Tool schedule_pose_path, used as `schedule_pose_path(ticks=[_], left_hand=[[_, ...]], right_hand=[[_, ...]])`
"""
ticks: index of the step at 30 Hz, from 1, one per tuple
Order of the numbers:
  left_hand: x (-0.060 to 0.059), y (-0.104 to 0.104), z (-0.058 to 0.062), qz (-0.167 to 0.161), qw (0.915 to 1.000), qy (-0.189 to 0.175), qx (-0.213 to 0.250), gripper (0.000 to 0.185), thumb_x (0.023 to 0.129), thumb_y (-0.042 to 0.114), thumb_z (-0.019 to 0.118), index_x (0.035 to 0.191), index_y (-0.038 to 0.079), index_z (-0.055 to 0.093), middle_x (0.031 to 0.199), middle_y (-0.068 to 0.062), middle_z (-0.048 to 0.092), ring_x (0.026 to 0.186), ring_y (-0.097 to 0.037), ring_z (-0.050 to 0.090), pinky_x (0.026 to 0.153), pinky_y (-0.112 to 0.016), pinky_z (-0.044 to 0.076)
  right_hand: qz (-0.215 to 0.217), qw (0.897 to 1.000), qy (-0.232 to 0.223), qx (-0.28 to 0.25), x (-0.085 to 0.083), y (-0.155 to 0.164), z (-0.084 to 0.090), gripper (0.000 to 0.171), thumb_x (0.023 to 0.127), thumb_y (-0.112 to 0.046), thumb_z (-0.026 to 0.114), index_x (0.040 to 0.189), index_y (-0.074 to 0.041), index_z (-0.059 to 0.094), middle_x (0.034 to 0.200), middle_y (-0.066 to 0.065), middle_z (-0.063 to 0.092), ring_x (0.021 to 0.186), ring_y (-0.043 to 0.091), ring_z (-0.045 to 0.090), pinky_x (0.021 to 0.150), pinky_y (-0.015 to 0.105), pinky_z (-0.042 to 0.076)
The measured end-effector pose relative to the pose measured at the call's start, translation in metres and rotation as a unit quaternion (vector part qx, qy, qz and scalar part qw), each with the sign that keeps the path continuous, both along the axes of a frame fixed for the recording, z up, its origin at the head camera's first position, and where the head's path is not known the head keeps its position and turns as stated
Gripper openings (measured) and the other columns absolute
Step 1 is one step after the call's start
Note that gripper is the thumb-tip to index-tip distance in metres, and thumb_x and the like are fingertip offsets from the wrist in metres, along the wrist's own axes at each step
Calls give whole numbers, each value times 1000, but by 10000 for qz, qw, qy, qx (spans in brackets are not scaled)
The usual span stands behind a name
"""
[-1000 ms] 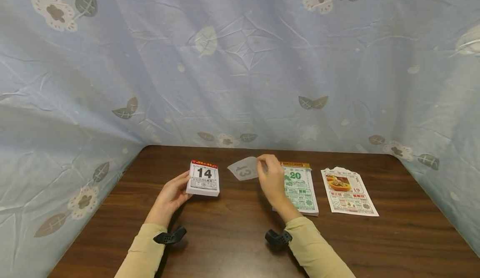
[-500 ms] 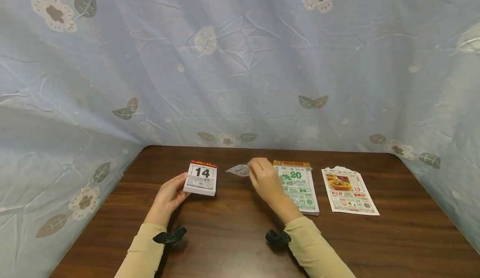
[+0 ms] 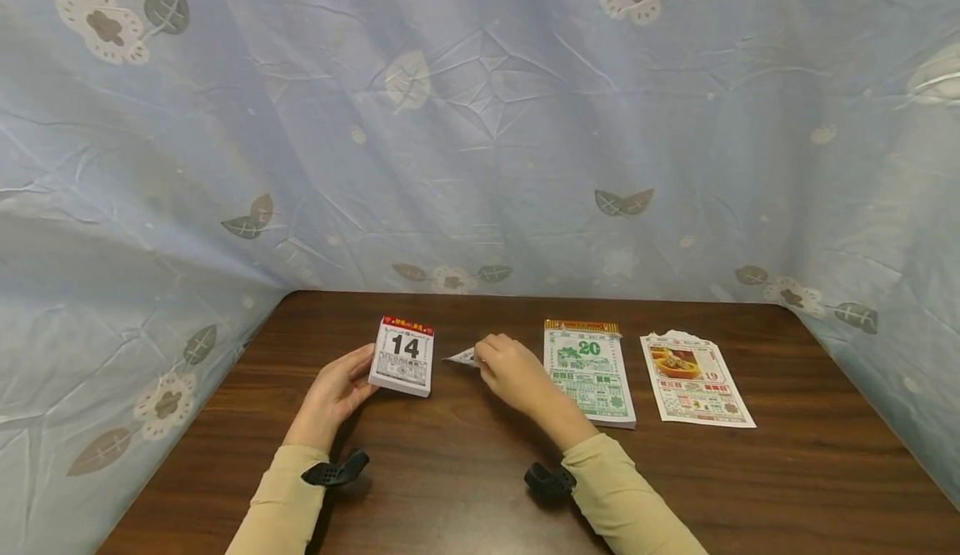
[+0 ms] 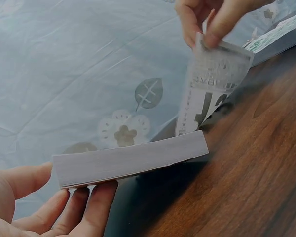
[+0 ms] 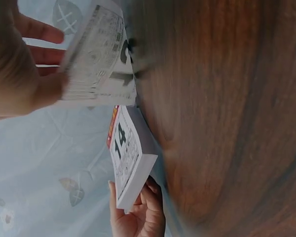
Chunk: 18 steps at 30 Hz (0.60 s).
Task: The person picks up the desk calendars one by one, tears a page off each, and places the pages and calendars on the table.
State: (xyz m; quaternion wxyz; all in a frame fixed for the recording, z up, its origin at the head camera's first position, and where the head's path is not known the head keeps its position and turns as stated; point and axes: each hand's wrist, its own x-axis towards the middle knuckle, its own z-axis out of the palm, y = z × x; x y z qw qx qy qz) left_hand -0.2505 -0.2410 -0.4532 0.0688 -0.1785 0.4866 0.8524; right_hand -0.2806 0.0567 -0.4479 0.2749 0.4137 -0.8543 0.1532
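Observation:
In the head view, my left hand (image 3: 337,392) holds a small tear-off calendar (image 3: 402,359) by its left side, above the table. Its top page reads 14 under a red header strip. The left wrist view shows the thumb on one face of the calendar (image 4: 133,160) and fingers beneath it. My right hand (image 3: 517,376), just right of the calendar, pinches a thin loose calendar sheet (image 3: 461,357). That sheet (image 5: 101,64) hangs bent from the thumb and fingers in the right wrist view, its large black number partly turned away.
A larger tear-off calendar (image 3: 588,376) with a green 20 lies right of my right hand. Farther right is a loose calendar sheet (image 3: 697,380) with a food picture and a red 19. A floral cloth (image 3: 480,163) hangs behind the brown table (image 3: 450,480).
My right hand has moved left and slightly down with the loose sheet, nearer the small calendar, uncovering more of the larger one. The sheet has turned over. My left hand barely shifted.

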Motion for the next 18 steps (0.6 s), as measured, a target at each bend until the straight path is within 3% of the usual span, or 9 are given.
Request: schedule_pose_path(ticks=[6, 11, 15, 18], left_hand=[[1, -1, 1, -40, 10000, 48, -62, 18, 98, 13, 57, 87, 16, 70, 88, 3, 70, 79, -13, 67, 73, -25, 55], [0, -2, 1, -90, 9997, 79, -215, 15, 98, 14, 58, 90, 16, 71, 88, 6, 70, 82, -10, 65, 75, -25, 55], [-1, -4, 0, -80, 9995, 59, -315, 13, 98, 13, 57, 104, 12, 69, 89, 6, 70, 85, -8, 64, 75, -25, 55], [-2, -4, -1, -147, 9986, 62, -499, 26, 99, 12, 55, 124, 7, 60, 90, 7, 70, 86, -7, 63, 76, -24, 55]], right_hand=[[206, 9962, -668, 525, 3, -3, -3, 14, 82, -5, 69, 83, -14, 58, 82, -3, 62, 77, 14, 59, 68, 28, 51], [123, 9884, -1249, 856, 3, -5, -5, 11, 83, -8, 69, 83, -15, 59, 84, -4, 63, 76, 14, 60, 68, 28, 52], [71, 9787, -1712, 1134, 4, -7, -7, 9, 84, -11, 68, 82, -16, 61, 85, -4, 64, 75, 11, 59, 67, 27, 51], [77, 9744, -1868, 1247, 5, -7, -9, 7, 85, -12, 67, 83, -16, 62, 86, -3, 65, 76, 11, 59, 66, 27, 51]])
